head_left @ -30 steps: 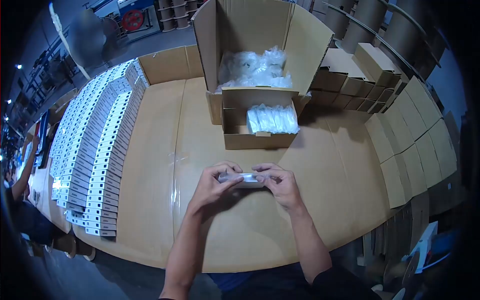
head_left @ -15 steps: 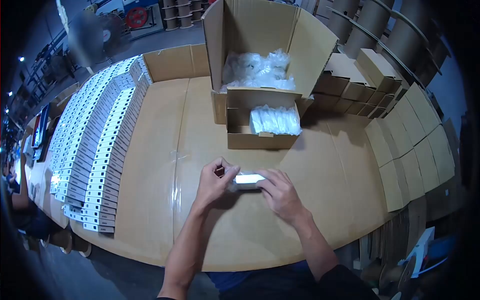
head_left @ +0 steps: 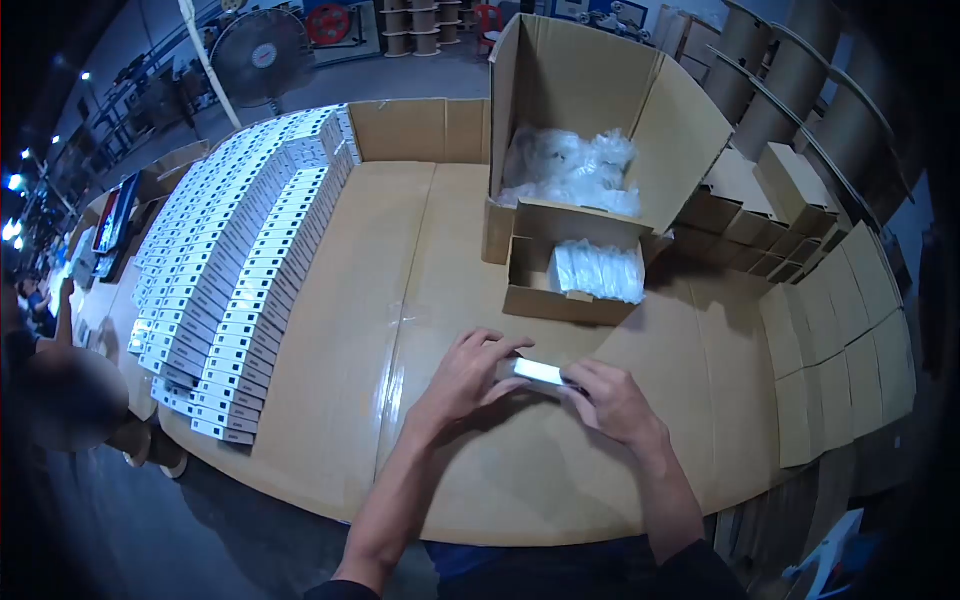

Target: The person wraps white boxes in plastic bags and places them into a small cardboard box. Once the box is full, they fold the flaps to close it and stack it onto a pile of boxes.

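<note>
A small flat white box [head_left: 538, 371], with what looks like clear plastic about it, is held level just above the cardboard-covered table [head_left: 500, 480]. My left hand [head_left: 468, 378] closes on its left end, with the thumb along the near side. On the right end, my right hand [head_left: 612, 400] grips with fingers above and thumb at the near edge. Beyond my hands stands a small open brown carton [head_left: 560, 307] with a row of plastic-wrapped white packs [head_left: 598, 271] inside.
Behind the small carton, a large open cardboard box [head_left: 585, 70] holds clear plastic wrapping [head_left: 575, 165]. Long stacked rows of white boxes [head_left: 225, 270] line the left side. Brown cartons [head_left: 840, 350] are stacked on the right. Another person's arm [head_left: 64, 315] shows at far left.
The view has swung, so the scene sits further right. My left hand has gone from a pinch at the box's left end to a longer hold over it. The right hand keeps its grip.
</note>
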The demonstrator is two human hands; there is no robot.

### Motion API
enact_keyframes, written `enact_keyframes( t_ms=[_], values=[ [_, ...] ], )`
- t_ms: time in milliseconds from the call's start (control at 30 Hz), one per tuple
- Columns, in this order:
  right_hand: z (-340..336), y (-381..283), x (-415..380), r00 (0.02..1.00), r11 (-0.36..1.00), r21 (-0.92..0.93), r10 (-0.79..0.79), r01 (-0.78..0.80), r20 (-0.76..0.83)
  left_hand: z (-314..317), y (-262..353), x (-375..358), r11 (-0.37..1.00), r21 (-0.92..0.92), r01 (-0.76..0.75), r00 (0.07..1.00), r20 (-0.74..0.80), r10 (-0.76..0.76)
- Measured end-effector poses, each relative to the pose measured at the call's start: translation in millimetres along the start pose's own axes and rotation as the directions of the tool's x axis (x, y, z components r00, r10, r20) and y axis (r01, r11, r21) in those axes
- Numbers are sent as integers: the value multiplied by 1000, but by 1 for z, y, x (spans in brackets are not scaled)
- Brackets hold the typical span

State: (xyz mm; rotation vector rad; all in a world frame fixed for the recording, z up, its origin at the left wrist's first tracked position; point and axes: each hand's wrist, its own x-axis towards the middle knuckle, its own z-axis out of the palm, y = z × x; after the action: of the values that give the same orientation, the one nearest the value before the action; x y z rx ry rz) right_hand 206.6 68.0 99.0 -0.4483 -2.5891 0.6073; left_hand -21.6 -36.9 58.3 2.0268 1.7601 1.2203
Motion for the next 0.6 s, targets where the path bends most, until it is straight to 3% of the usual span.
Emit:
enact_keyframes(
  t_ms=[133, 167, 267, 333, 367, 600],
  values=[
    [-11, -10, 22, 939, 986, 95, 158, -135, -306, -49, -32, 12, 991, 123, 48, 982, -188, -24],
    [-7, 0, 29, 906, 998, -9, 60, -70, -418, -69, -50, 18, 979, 189, 74, 971, -237, -27],
    [11, 0, 56, 733, 950, 256, 300, -176, -611, -142, -105, 46, 868, 470, 159, 943, -334, 8],
    [23, 3, 76, 703, 963, 204, 266, -174, -660, -189, -141, 68, 813, 548, 199, 926, -376, 27],
    [30, 5, 85, 692, 969, 163, 248, -188, -678, -208, -167, 78, 803, 577, 153, 908, -403, 117],
    [47, 13, 111, 711, 921, 5, 305, -390, -634, -297, -267, 106, 557, 764, 326, 922, -387, -10]
  ],
)
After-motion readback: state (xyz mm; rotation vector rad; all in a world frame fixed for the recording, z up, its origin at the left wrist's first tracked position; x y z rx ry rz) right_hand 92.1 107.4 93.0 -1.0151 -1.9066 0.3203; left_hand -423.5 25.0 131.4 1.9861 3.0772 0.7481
